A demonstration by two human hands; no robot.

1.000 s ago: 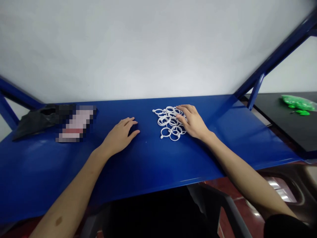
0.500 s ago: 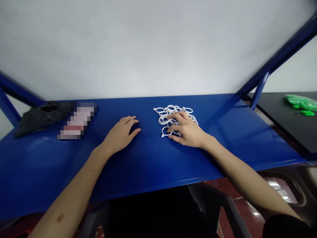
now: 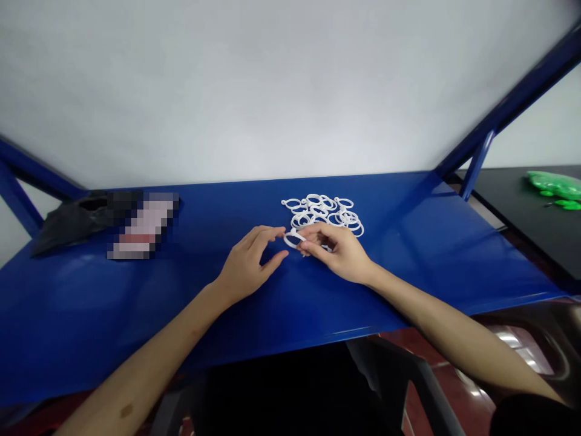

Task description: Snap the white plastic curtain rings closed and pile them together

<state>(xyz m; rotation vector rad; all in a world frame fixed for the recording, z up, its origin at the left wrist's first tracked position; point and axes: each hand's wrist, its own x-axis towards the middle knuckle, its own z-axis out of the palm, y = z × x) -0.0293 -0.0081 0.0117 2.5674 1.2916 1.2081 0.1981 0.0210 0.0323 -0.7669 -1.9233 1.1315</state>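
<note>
A pile of several white plastic rings lies on the blue metal shelf, toward the back middle. My right hand pinches one white ring between thumb and fingers, just in front of the pile. My left hand is close beside it, fingers curved and apart, with the fingertips right at the ring's left side. I cannot tell whether they touch the ring.
A black bag and a blurred-out flat item lie at the shelf's back left. Blue frame struts rise at both sides. To the right is a black table with green parts. A white wall is behind.
My right hand took one ring from the pile and drew it toward me. My left hand slid right across the shelf to meet it.
</note>
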